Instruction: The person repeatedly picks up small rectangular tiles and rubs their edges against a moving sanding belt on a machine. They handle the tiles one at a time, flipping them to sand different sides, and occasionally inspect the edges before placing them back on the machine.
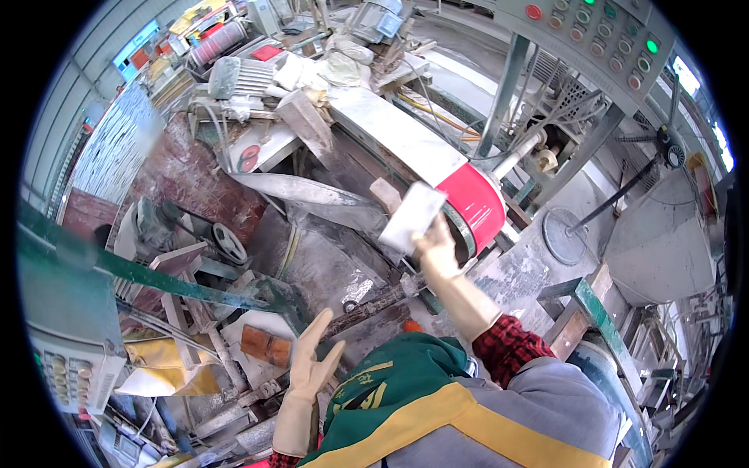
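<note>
Both of my hands wear long cream rubber gloves. My right hand reaches forward, closed on the near edge of a white rectangular tile that is tilted up. Just right of the tile is the red rounded end cover of a long white-topped machine. A small beige block shows behind the tile's far left edge. My left hand is raised low in front of me, fingers spread, with nothing in it. An orange-brown brick-like block lies nearest to it on the left.
A control panel with buttons hangs at the upper right; another stands at lower left. A green rail crosses the left side. A round grey disc on a rod is at the right. Dusty clutter covers the far bench.
</note>
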The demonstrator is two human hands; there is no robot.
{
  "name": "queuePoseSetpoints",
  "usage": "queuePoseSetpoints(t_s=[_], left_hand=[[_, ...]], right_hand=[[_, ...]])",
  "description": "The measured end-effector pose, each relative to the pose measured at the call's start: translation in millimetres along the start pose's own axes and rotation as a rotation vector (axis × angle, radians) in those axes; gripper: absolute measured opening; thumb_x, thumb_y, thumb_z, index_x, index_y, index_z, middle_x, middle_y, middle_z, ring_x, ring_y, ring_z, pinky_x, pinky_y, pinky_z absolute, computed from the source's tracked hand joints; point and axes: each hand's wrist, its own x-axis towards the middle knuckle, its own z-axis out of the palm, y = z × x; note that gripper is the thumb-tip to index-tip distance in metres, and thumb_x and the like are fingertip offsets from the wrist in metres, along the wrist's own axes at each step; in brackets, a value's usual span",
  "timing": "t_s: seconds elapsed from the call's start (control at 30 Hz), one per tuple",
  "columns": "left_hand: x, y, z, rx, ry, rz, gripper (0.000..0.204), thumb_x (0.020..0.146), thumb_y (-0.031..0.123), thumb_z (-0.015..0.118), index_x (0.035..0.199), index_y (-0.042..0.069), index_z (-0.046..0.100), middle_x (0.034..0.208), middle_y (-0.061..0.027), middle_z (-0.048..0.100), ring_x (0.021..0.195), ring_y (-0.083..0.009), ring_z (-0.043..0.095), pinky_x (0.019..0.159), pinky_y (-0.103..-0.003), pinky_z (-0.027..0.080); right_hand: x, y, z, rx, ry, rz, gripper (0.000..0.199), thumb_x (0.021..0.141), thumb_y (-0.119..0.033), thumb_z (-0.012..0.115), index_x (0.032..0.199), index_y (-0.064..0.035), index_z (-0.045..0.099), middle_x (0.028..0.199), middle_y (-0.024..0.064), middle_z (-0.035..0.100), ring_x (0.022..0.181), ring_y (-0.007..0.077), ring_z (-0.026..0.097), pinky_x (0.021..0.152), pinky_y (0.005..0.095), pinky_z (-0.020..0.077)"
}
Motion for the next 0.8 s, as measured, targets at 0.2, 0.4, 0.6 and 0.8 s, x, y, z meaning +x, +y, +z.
queuePoseSetpoints(t_s=[0.2,0.4,0.6,0.8], left_hand=[[-18.1,-32.5,3.3,-0.087,-0.025,-0.370,0.060,0.088,0.003,0.069,0.145,0.004,0.047,0.144,-0.0166,0.052,0.132,-0.0262,0.051,0.111,-0.036,0.039],[-38.3,-57.9,6.2,-0.185,0.085,-0.447,0.058,0.090,0.003,0.067,0.144,0.002,0.046,0.144,-0.0175,0.052,0.132,-0.0269,0.051,0.111,-0.037,0.040],[-45.7,-71.1,14.4,-0.256,0.149,-0.524,0.057,0.091,0.001,0.066,0.144,0.001,0.046,0.143,-0.0170,0.053,0.130,-0.0257,0.053,0.110,-0.036,0.042],[-43.8,-81.8,25.2,-0.284,0.138,-0.552,0.055,0.092,0.001,0.065,0.144,0.000,0.046,0.144,-0.0172,0.052,0.131,-0.0258,0.052,0.110,-0.035,0.042]], right_hand=[[80.4,-17.4,-85.8,-0.205,0.329,0.206,0.092,0.082,0.011,0.060,0.158,-0.0119,0.014,0.098,0.0128,0.066,0.063,0.0120,0.053,0.051,0.0271,0.0398],[124.1,4.1,-115.6,-0.359,0.398,0.195,0.087,0.083,0.003,0.061,0.159,-0.0123,0.020,0.078,0.0037,0.059,0.058,0.0126,0.051,0.051,0.0276,0.0405],[149.0,35.3,-136.4,-0.401,0.357,0.053,0.082,0.084,0.002,0.064,0.155,-0.0092,0.026,0.090,0.0125,0.067,0.064,0.0189,0.065,0.054,0.0282,0.0493],[139.1,-8.7,-102.3,-0.872,0.303,0.430,0.063,0.093,-0.019,0.059,0.148,-0.0094,0.031,0.089,0.0177,0.069,0.065,0.0252,0.069,0.056,0.0321,0.0548]])
